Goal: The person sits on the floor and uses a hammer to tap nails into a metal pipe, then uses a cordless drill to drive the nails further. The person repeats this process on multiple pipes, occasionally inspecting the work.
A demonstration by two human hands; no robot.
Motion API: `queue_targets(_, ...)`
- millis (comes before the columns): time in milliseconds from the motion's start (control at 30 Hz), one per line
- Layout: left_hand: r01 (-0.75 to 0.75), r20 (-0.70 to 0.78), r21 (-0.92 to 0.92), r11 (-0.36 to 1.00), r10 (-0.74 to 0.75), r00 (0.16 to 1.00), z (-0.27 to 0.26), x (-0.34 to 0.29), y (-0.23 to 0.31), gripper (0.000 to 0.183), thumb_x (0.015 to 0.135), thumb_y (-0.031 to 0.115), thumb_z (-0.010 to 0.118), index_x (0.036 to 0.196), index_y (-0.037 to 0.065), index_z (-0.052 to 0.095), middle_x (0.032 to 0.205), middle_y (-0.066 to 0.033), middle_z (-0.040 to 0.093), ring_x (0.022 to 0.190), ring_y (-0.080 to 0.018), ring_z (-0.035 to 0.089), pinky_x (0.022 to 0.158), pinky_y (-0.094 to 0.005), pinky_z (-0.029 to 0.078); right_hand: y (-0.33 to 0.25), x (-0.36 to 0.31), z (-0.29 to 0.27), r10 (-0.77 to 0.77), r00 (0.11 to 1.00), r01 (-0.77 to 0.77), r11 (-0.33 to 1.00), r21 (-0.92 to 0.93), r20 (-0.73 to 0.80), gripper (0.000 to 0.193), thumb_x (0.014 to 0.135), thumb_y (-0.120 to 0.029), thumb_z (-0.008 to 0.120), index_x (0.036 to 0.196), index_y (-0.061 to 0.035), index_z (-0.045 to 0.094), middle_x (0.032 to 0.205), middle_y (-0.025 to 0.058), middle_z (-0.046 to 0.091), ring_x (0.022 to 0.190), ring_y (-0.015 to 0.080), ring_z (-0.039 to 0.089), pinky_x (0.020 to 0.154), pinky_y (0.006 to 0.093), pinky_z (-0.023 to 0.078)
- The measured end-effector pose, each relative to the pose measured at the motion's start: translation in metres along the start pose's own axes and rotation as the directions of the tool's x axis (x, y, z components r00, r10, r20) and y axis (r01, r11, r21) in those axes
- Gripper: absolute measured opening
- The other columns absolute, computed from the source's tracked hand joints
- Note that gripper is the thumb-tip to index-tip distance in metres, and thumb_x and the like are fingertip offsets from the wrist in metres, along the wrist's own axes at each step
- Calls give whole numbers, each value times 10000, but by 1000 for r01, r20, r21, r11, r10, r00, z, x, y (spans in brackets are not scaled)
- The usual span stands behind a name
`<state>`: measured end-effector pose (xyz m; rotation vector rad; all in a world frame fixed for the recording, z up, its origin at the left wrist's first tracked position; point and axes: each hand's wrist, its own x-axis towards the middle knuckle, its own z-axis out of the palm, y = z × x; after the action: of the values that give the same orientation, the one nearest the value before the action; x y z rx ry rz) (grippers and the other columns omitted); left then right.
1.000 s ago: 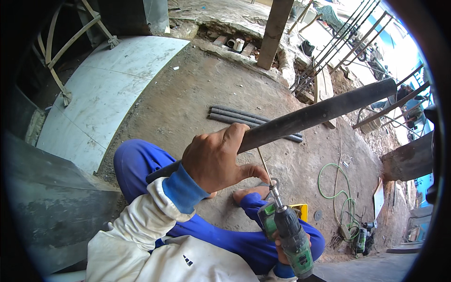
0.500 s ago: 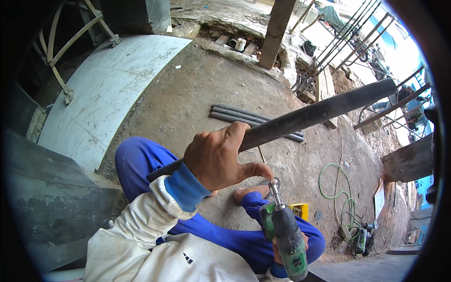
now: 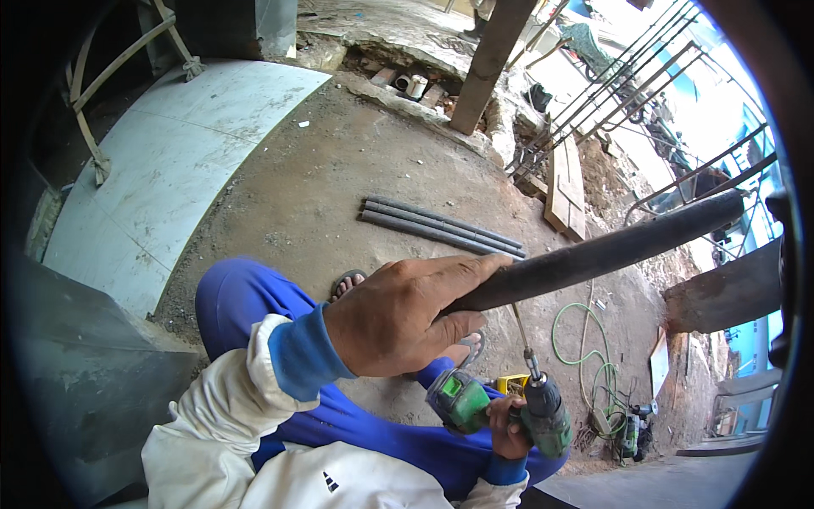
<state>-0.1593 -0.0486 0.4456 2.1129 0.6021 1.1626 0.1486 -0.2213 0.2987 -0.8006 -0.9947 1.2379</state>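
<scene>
My left hand (image 3: 403,314) is wrapped round a long dark pipe (image 3: 602,253), which slants up to the right across the view. In my right hand (image 3: 509,431) is a green and black cordless drill (image 3: 547,417), gripped by its handle, with the battery end toward the left. A long thin drill bit (image 3: 520,325) points up from the chuck. Its tip meets the lower edge of the pipe just right of my left fingers; whether it touches or passes behind I cannot tell.
Several dark pipes (image 3: 441,227) lie on the dirt floor ahead. A yellow box (image 3: 511,384) sits behind the drill. On the right are a green hose (image 3: 585,307) and a green power tool (image 3: 630,435). White panels (image 3: 182,157) cover the left; a post (image 3: 493,68) and rebar stand beyond.
My left thumb has left the drill's bit end and closed against the pipe. The drill has turned, its battery end swinging left, and its bit has come up to the pipe.
</scene>
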Motion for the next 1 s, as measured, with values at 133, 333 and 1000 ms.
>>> queue_targets(133, 23, 4, -170, 985, -23, 1000, 4, 13, -1, 541, 946, 132, 775, 1434, -30, 606, 1245, -259, 734, 1081, -338, 773, 911, -390, 603, 18, 30, -34, 6, 994, -26, 982, 185, 110, 527, 906, -401, 775, 1323, -116, 629, 831, 37, 564, 772, 189, 530, 774, 389, 422)
queue_targets(333, 212, -81, -193, 958, -231, 970, 41, 12, 7, 536, 858, 37, 815, 1372, 23, 666, 1105, -212, 774, 953, -305, 798, 819, -370, 624, 74, 77, -73, 221, 948, -311, 786, 534, 227, 513, 907, -498, 780, 1274, -165, 645, 772, 24, 544, 680, 140, 491, 713, 361, 411)
queue_targets(1000, 243, -83, -7, 970, -243, 966, 61, 18, -35, 479, 864, 9, 818, 1320, -33, 676, 1122, -232, 774, 980, -345, 796, 801, -389, 633, 158, 76, -92, 435, 872, -466, 595, 655, 225, 489, 917, -507, 794, 1162, -134, 595, 749, 14, 556, 634, 122, 525, 679, 346, 415)
